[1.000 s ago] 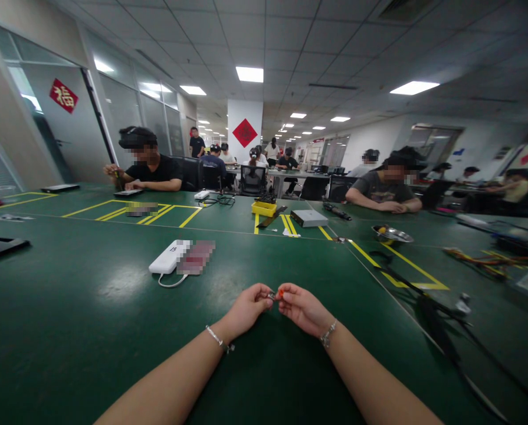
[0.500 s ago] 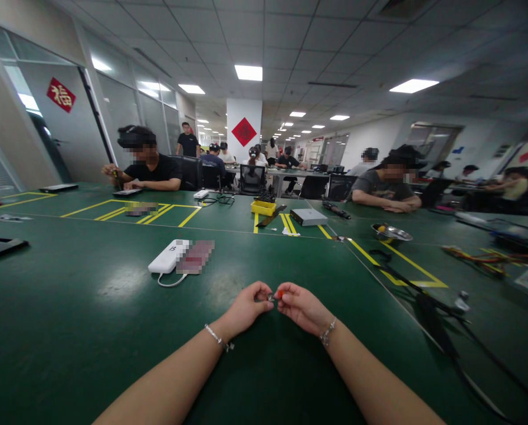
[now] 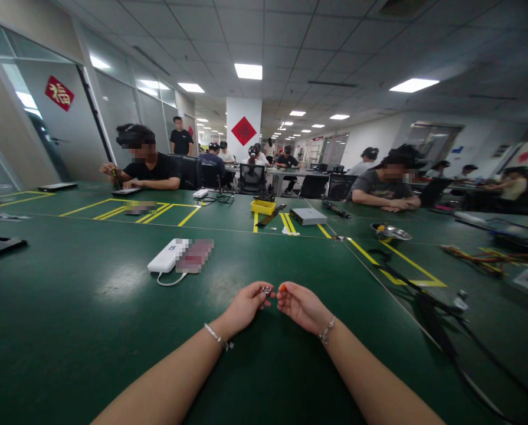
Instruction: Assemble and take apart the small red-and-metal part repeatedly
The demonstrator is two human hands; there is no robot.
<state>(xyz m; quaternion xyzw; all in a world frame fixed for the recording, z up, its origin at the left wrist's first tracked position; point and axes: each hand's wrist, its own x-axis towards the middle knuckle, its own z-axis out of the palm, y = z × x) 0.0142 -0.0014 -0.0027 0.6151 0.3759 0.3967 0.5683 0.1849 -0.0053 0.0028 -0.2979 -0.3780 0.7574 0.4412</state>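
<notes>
At the lower centre of the frame, the left hand (image 3: 245, 305) pinches a small silvery piece (image 3: 266, 291) at its fingertips; just beside it, the right hand (image 3: 305, 306) pinches a small orange piece (image 3: 283, 288) (too tiny to name further). Left of centre, a white power bank (image 3: 167, 257) lies on the green table (image 3: 69, 348). Farther off, mid-frame, stands a yellow tray (image 3: 257, 209).

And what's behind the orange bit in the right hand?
Past the orange bit, you can see the green table. The right hand hides part of the bit, so anything tucked inside its grip can't be seen.
</notes>
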